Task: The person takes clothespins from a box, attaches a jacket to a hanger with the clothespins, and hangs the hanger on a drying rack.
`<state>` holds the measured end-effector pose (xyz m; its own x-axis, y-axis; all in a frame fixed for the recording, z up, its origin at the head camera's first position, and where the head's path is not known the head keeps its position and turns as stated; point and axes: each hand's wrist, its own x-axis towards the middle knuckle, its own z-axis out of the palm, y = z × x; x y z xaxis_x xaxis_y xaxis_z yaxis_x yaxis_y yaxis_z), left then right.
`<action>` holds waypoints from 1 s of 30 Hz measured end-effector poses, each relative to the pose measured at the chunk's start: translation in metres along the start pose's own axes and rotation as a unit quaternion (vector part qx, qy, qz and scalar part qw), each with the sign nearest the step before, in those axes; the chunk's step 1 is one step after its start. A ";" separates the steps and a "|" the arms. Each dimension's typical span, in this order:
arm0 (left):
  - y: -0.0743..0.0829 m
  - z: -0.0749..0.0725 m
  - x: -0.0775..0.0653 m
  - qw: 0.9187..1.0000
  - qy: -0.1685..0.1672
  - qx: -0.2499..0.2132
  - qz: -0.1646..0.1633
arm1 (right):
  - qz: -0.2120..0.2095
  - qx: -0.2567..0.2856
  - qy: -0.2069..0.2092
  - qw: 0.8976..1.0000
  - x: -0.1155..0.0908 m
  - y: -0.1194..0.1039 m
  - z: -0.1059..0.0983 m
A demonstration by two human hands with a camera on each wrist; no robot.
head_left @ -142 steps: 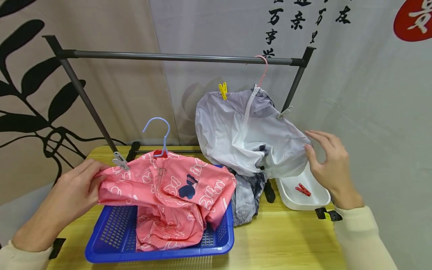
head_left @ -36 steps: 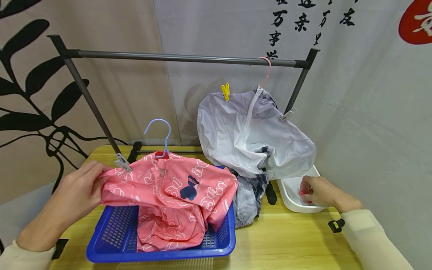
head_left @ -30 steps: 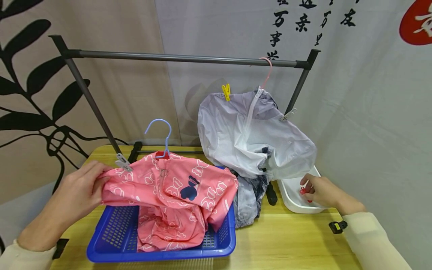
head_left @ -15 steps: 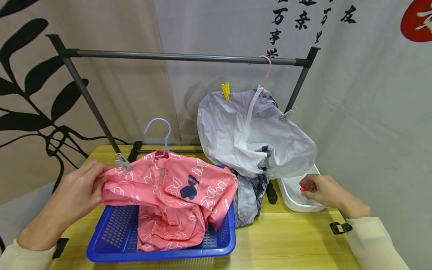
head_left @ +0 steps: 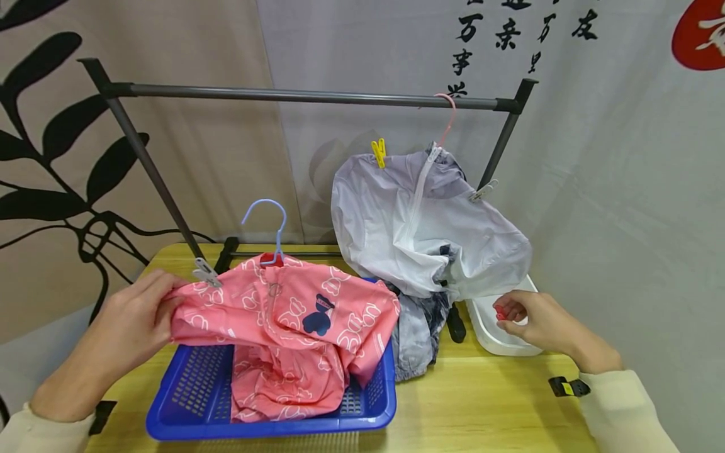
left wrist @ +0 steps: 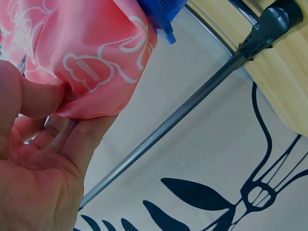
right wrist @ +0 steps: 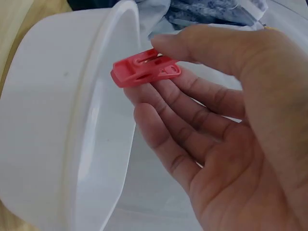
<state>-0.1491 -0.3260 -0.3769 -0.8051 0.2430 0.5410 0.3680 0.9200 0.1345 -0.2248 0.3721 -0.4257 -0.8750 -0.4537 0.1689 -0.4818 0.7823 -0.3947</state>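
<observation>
My left hand [head_left: 127,327] pinches the sleeve end of a pink jacket [head_left: 351,308] with white bear outlines, thumb on top in the left wrist view. A blue hanger [head_left: 279,233] pokes out of its collar, and a grey clothespin [head_left: 206,272] sits at that sleeve's upper edge. The jacket lies over a blue basket [head_left: 266,430]. Over a white tray [head_left: 504,346], my right hand [head_left: 552,327] holds a red clothespin [right wrist: 126,71] between thumb and fingertips, the other fingers loosely bent.
A grey rack's bar [head_left: 294,96] spans the back. On it, a pink hanger [head_left: 453,113] carries a white-lavender jacket [head_left: 374,214] with a yellow clothespin [head_left: 379,153] and another grey clothespin [head_left: 483,190]. A mottled grey garment [head_left: 413,340] lies beside the basket on the wooden table [head_left: 470,402].
My right hand has come down from the white jacket's sleeve to the tray, taken the red clothespin and lifted it a little. The left hand keeps its hold on the pink sleeve.
</observation>
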 end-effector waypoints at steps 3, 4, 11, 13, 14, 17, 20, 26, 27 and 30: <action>0.000 0.000 0.000 1.000 0.002 0.002 0.000 | -0.014 0.005 0.006 1.000 -0.001 -0.005 0.000; 0.000 0.000 0.000 1.000 0.003 0.003 0.000 | -0.016 0.005 0.007 1.000 -0.001 -0.006 0.000; 0.001 0.000 0.000 1.000 0.001 0.002 -0.001 | -0.032 0.016 0.000 0.999 0.001 -0.018 -0.001; 0.001 0.000 0.000 1.000 -0.001 0.000 -0.003 | -0.039 0.017 0.002 0.999 0.002 -0.021 -0.001; 0.001 0.000 0.000 1.000 -0.001 0.000 -0.004 | -0.043 0.018 0.004 0.999 0.002 -0.023 -0.001; 0.001 0.000 0.000 1.000 0.000 0.000 -0.003 | -0.057 0.020 0.015 0.998 0.004 -0.029 0.000; 0.001 0.000 -0.001 1.000 0.001 -0.001 -0.002 | -0.070 0.027 0.022 0.997 0.005 -0.034 0.001; 0.001 -0.001 -0.001 1.000 0.006 0.000 0.003 | -0.101 0.033 0.041 0.993 0.008 -0.042 0.004; 0.001 -0.001 -0.001 1.000 0.008 0.001 0.004 | -0.107 0.032 0.044 0.993 0.009 -0.043 0.004; 0.001 -0.001 0.000 1.000 0.009 0.002 0.004 | -0.120 0.023 0.054 0.991 0.012 -0.047 0.005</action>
<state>-0.1481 -0.3253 -0.3761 -0.7941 0.2450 0.5562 0.3725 0.9193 0.1269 -0.2122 0.3281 -0.4099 -0.7364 -0.5741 0.3580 -0.6764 0.6362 -0.3711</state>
